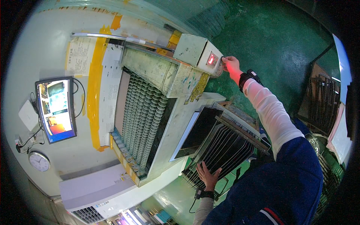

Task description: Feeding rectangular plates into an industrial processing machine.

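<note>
My right hand (231,66) reaches to a pale control box (197,52) with a lit red display (212,59). Its fingers are closed around a small dark knob (222,59) on the box's edge. Lower down, my left hand (207,176) is spread out against a rack of dark thin panels (224,148) standing in rows; whether it presses on them I cannot tell. Between the rack and the machine lies a flat black panel with a pale edge (198,128). The machine's bed of grey-green disc rollers (144,116) lies ahead of me.
A lit monitor (56,108) and a round clock (39,161) hang on the wall, beside yellow tape (94,93) and a printed sheet (79,56). A white cabinet with a vent (97,191) adjoins the machine. Other dark racks (323,97) stand on the green floor (270,45).
</note>
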